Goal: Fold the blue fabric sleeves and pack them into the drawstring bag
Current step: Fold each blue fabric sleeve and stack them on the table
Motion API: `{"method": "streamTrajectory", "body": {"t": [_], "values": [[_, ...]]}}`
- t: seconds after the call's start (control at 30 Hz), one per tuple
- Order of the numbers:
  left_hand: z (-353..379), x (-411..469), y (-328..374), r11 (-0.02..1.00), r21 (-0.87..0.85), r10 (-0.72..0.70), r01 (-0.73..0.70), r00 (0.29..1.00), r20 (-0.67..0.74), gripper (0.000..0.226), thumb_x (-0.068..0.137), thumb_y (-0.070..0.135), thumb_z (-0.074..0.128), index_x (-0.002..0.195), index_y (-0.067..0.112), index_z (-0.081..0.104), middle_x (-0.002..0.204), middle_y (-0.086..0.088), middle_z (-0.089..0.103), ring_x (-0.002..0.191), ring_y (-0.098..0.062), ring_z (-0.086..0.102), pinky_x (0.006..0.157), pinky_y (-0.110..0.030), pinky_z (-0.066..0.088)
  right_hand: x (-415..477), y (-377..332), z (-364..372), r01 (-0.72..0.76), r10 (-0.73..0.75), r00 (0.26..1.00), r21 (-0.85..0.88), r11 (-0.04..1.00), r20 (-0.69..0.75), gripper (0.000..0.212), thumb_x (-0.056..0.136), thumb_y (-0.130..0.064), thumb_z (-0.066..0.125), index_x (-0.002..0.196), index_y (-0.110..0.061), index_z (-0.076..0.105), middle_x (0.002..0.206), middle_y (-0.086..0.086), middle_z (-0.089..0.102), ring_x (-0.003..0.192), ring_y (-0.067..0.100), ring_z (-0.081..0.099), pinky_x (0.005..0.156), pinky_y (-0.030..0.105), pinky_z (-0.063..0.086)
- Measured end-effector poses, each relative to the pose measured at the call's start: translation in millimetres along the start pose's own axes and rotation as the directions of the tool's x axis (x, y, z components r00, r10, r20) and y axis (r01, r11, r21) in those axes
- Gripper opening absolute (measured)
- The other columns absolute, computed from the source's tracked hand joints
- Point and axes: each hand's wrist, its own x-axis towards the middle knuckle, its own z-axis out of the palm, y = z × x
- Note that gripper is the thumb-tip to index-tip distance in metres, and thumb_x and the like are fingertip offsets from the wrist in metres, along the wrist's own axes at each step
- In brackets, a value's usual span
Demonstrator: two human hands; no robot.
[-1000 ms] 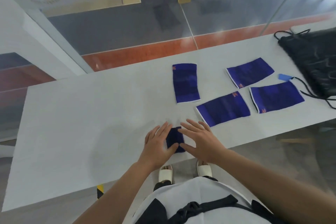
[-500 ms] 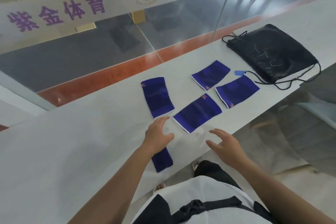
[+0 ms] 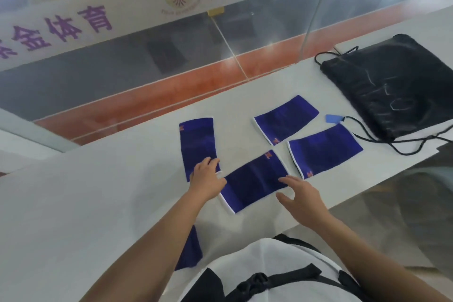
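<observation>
While both hands reach out over the white desk [image 3: 85, 203], neither has hold of anything. The left hand [image 3: 206, 179] lies with its fingers fairly straight and close together on the near end of the left sleeve [image 3: 198, 142], its thumb pointing toward the middle sleeve [image 3: 255, 179] just beside it. The right hand [image 3: 304, 201] is spread wide and relaxed at the right-hand end of that middle sleeve. Its fingertips [image 3: 282, 180] are at the cloth's edge, though whether they press on it cannot be told.

Four blue sleeves lie flat in the middle of the desk. The left one runs from near to far, and the middle one lies slanted close to the near edge. The far sleeve [image 3: 285, 117] and the right sleeve [image 3: 323, 149] lie side by side toward the right end. Each shows a white hem and a small orange mark. A fifth, the folded sleeve [image 3: 192, 250], sits at the near edge, partly hidden under the left forearm.

At the right end lies the black drawstring bag [image 3: 397, 88], flat and crumpled. Its cord [image 3: 404, 152] loops toward the near edge, and a blue tag [image 3: 332, 118] lies between the bag and the far sleeve. Beyond the far edge stands a glass wall [image 3: 110, 76] with a white banner [image 3: 137, 7] in purple characters.
</observation>
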Motion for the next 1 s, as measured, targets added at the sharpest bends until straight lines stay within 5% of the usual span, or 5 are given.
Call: {"method": "streamTrajectory", "body": {"t": [0.13, 0.3, 0.57, 0.8, 1.0], "values": [[4.9, 24.2, 10.6, 0.988, -0.016, -0.156, 0.155, 0.985, -0.067, 0.071, 0.093, 0.035, 0.055, 0.156, 0.026, 0.023, 0.167, -0.002, 0.011, 0.152, -0.029, 0.012, 0.12, -0.049, 0.021, 31.1, 11.2, -16.6, 0.118, -0.107, 0.988, -0.096, 0.988, 0.114, 0.048, 0.098, -0.037, 0.058, 0.144, -0.028, 0.049, 0.152, -0.006, 0.047, 0.141, 0.017, 0.04, 0.121, 0.046, 0.023], [-12.4, 46.6, 12.2, 0.92, -0.234, -0.383, 0.315, 0.852, -0.357, 0.056, 0.096, 0.037, 0.057, 0.146, 0.018, 0.043, 0.154, -0.009, 0.038, 0.138, -0.033, 0.037, 0.109, -0.049, 0.036, 55.6, 26.0, -25.4, 0.249, -0.203, 0.951, -0.19, 0.95, 0.232, 0.05, 0.099, -0.042, 0.053, 0.147, -0.031, 0.045, 0.159, -0.007, 0.037, 0.148, 0.015, 0.029, 0.121, 0.044, 0.018], [-39.6, 78.1, 7.8, 0.706, -0.383, -0.695, 0.596, 0.688, -0.21, 0.072, 0.084, 0.039, 0.075, 0.14, 0.014, 0.039, 0.139, -0.015, 0.046, 0.126, -0.037, 0.048, 0.101, -0.049, 0.041, 71.6, 39.4, -37.8, 0.393, -0.257, 0.886, -0.328, 0.859, 0.386, 0.049, 0.1, -0.041, 0.048, 0.149, -0.033, 0.042, 0.164, -0.011, 0.026, 0.154, 0.014, 0.013, 0.124, 0.047, 0.005], [-47.1, 77.6, 3.6, 0.586, -0.628, -0.713, 0.512, 0.695, -0.099, 0.055, 0.08, 0.013, 0.081, 0.128, 0.006, 0.054, 0.133, -0.016, 0.052, 0.092, -0.03, 0.056, 0.074, -0.038, 0.051, 76.0, 37.9, -48.7, 0.39, -0.257, 0.871, -0.273, 0.879, 0.418, 0.048, 0.099, -0.041, 0.051, 0.146, -0.031, 0.046, 0.162, -0.014, 0.03, 0.153, 0.013, 0.016, 0.123, 0.048, 0.006], [-54.7, 52.0, 4.7, 0.395, -0.881, -0.607, 0.259, 0.794, -0.039, 0.044, 0.09, 0.0, 0.066, 0.13, 0.013, 0.056, 0.123, -0.012, 0.065, 0.105, -0.032, 0.067, 0.073, -0.036, 0.059, 79.6, 20.7, -61.9, 0.324, -0.269, 0.909, -0.133, 0.936, 0.319, 0.038, 0.097, -0.038, 0.058, 0.134, -0.03, 0.059, 0.141, -0.01, 0.058, 0.133, 0.015, 0.048, 0.116, 0.04, 0.028]]}}
